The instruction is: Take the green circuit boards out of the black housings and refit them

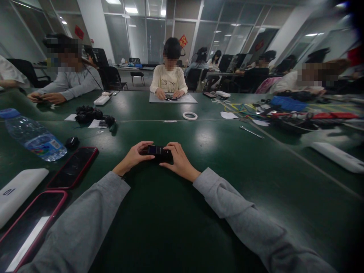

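Nearest my view, left of the black device and closer to me, a red-rimmed phone [31, 233] lies partly behind the left sleeve [82, 216]. Beside it are a white slab [21, 195] and a second phone [73, 167]; I judge they are set aside there to leave the forearms room.

The black device [162, 153] itself sits ahead of me over the green worktop [170, 227]; whether it rests there or is lifted slightly, I cannot tell. The left hand [138, 153] pinches its left end between thumb and fingers, leaving a small dark panel exposed. The right hand [179, 159] curls around the other end, thumb on the near side, fingers on the far side. I read this two-ended grip as a way to keep it steady and facing up.

Well left of the device is a water bottle [38, 138], its cap leaning outward, perhaps by lens stretch. Beyond the device, to the right, are a wrench [251, 132] and a white ring [190, 119] lying flat; farther off, a seated co-worker [168, 79] bends over a pale board [186, 99].
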`<state>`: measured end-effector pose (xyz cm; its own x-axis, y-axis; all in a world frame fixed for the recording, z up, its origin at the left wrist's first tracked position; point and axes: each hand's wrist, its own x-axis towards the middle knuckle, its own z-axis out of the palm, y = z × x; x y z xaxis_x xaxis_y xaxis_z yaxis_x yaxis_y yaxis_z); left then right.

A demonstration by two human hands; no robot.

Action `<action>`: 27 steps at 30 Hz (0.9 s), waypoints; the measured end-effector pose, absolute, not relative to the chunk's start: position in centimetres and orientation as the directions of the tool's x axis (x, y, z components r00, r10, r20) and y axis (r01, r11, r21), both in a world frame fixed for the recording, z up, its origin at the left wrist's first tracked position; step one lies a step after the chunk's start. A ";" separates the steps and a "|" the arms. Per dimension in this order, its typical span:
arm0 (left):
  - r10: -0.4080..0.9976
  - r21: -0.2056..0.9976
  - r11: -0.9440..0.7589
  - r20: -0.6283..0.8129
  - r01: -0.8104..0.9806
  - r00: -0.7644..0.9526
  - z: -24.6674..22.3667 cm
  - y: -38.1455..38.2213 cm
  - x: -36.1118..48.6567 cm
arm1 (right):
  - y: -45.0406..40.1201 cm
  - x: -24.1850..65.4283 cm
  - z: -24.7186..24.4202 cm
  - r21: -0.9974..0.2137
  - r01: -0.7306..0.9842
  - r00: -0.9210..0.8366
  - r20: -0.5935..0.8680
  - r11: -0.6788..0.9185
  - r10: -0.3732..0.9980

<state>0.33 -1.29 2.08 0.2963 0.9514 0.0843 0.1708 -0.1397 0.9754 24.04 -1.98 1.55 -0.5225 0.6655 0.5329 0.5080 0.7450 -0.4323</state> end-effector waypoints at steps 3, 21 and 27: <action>0.951 0.969 -0.156 0.096 0.190 0.294 1.8 -1.0 0.2 | -1.7 24.1 1.2 -0.435 0.521 -0.490 0.552 0.734 0.675; 0.943 0.966 -0.153 0.079 0.210 0.323 2.1 -1.1 0.0 | -0.8 24.2 -0.2 -0.550 0.517 -0.448 0.479 0.656 0.755; 0.943 0.962 -0.167 0.091 0.218 0.320 1.9 -1.1 -0.1 | -0.7 24.2 -0.4 -0.599 0.498 -0.418 0.467 0.627 0.779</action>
<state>-0.08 -1.13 1.91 0.3197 0.9431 0.0912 0.2178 -0.1668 0.9616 24.25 -0.73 -0.39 -0.4180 0.7789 0.4675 0.4978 0.6269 -0.5994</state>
